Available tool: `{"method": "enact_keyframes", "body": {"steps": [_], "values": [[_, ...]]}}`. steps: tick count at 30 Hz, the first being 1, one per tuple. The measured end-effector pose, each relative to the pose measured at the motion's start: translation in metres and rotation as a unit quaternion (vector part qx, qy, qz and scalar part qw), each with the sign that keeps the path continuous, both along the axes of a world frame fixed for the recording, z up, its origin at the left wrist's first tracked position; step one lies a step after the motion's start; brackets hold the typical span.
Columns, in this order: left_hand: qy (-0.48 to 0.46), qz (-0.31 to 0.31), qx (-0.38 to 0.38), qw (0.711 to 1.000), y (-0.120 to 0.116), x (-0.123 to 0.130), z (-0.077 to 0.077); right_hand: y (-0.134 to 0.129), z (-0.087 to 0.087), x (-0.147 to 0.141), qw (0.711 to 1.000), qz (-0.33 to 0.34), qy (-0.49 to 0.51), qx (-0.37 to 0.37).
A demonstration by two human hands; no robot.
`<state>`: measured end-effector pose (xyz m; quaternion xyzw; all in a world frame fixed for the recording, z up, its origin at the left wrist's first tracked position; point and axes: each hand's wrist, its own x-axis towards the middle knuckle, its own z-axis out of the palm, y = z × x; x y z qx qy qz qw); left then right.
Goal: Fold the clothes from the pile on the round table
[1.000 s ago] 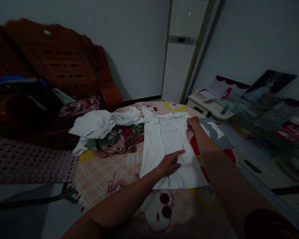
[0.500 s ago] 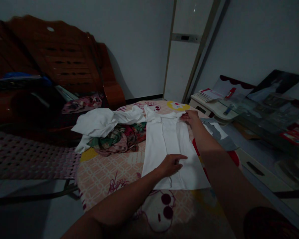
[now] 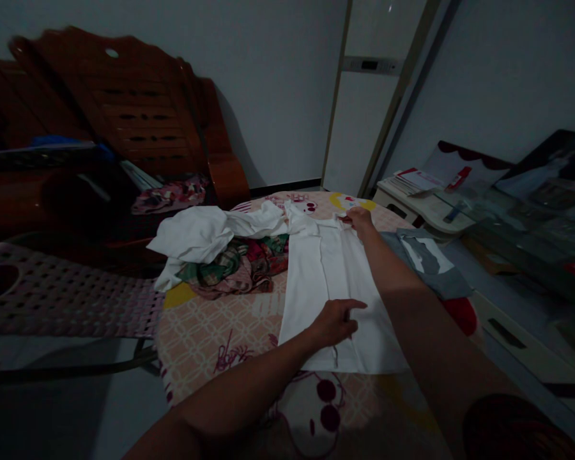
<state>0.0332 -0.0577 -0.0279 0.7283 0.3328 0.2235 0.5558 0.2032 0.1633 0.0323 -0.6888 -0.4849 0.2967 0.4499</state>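
Pinched tight, that was our right hand (image 3: 361,222), fingers closed on the far edge of a plain white fabric garment (image 3: 306,281), up near its right corner! Down on the garment's near half went our left hand (image 3: 334,323), palm down, index finger stretched out to the right and apart from the thumb, the other fingers curled; nothing showed in its grasp.

From the head view, we had the garment laid lengthwise on a round table covered in a pink-beige patterned cloth (image 3: 211,326). Just left of it we saw a crumpled white cloth (image 3: 191,233) heaped over a green-and-red plaid fabric (image 3: 242,268), though we could not tell whether that white heap and the garment were joined. Over on the right, beyond our right forearm, lay a grey-and-white piece of cloth (image 3: 429,262), and behind the table's left side stood a carved brown wooden seat (image 3: 138,105).
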Motion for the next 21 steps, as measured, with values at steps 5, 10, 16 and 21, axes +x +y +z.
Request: {"method": "enact_keyframes", "body": {"steps": [5, 10, 16, 21], "values": [[0.007, 0.037, -0.044, 0.998, 0.0, 0.0, 0.001, -0.005, -0.009, 0.012, 1.0, 0.022, 0.009, 0.013], [0.017, 0.021, -0.043, 0.999, 0.0, -0.001, 0.005, -0.018, -0.013, 0.046, 0.995, -0.086, -0.031, -0.038], [0.037, -0.014, -0.056, 0.998, 0.0, -0.001, 0.007, -0.035, -0.026, 0.067, 0.976, -0.081, -0.154, -0.133], [0.037, -0.013, -0.055, 0.998, 0.001, -0.001, 0.006, -0.031, -0.033, 0.057, 0.933, -0.018, -0.338, -0.124]]}}
